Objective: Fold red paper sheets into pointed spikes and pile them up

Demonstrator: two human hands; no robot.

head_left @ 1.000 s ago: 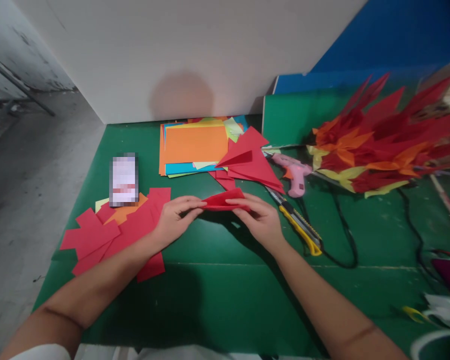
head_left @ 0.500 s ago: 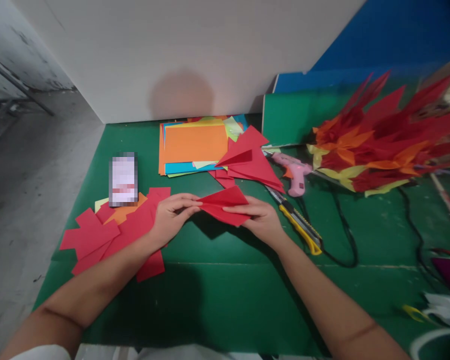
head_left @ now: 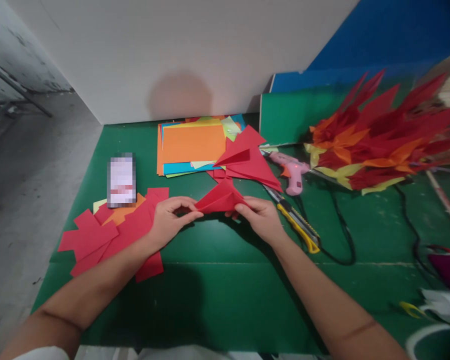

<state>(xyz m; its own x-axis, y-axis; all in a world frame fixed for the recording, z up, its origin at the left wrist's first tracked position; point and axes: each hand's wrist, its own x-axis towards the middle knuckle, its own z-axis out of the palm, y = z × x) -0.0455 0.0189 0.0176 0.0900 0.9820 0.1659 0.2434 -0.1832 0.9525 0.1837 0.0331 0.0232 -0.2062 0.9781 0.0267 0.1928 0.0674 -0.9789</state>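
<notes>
A folded sheet of red paper (head_left: 218,197) is held between my two hands over the green table (head_left: 210,295). Its left corner is pinched by the thumb and fingers of my left hand (head_left: 174,220). My right hand (head_left: 260,217) grips the opposite corner, the thumb in front and fingertips showing beneath the edge. The upper point of the paper stands up toward the far side. Just behind it lie several folded red paper pieces (head_left: 253,165). Loose red paper strips (head_left: 93,235) spread beside and under my left forearm.
A phone (head_left: 121,180) rests on the strips. Stacked coloured paper (head_left: 193,144) lies at the back. Right of my hands are a pink glue gun (head_left: 292,172), a yellow utility knife (head_left: 298,225), a black cord (head_left: 347,230) and a red-orange paper flame piece (head_left: 382,135).
The red paper has flattened and turned between my hands, its peak now pointing away from me. My right thumb has come round to the near side. The view has shifted slightly.
</notes>
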